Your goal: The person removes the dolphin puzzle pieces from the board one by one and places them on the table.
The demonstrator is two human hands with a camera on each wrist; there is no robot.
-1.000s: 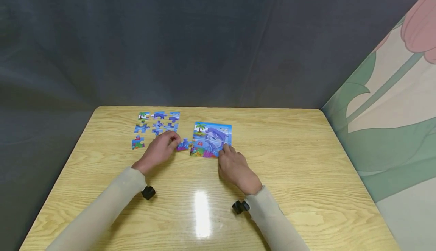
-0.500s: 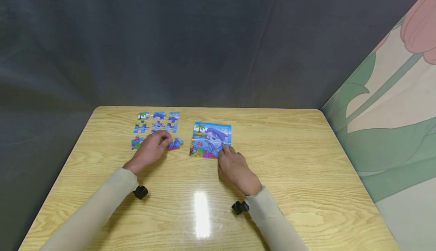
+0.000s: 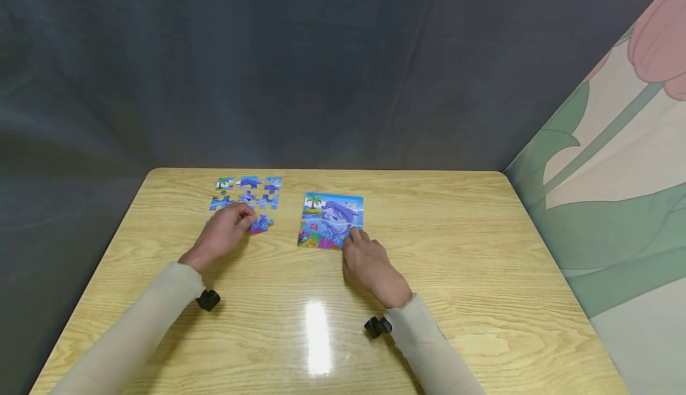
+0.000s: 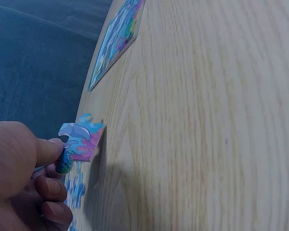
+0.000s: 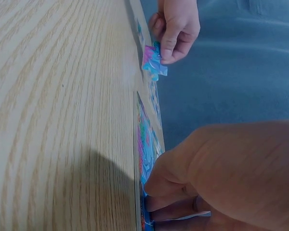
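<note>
My left hand [image 3: 225, 228] pinches a jigsaw piece [image 4: 82, 144] between thumb and fingers. The piece shows part of a dolphin and pink coral, with a shadow beside it on the wood. It hovers near the front row of loose jigsaw pieces [image 3: 249, 183] at the table's back left; the hand covers some of them in the head view. My right hand [image 3: 372, 264] rests its fingertips on the lower right corner of a square dolphin picture board [image 3: 324, 219]. That board lies flat, with a palm tree, two dolphins and coral on it.
The wooden table [image 3: 455, 276] ends at a dark curtain [image 3: 332, 73] behind the pieces. To the right hangs a cloth [image 3: 632, 204] printed with tulips. Each sleeve cuff carries a small black camera [image 3: 378, 326].
My left hand has carried the jigsaw piece leftward, away from the picture board toward the loose pieces. My right hand has stayed at the board's corner.
</note>
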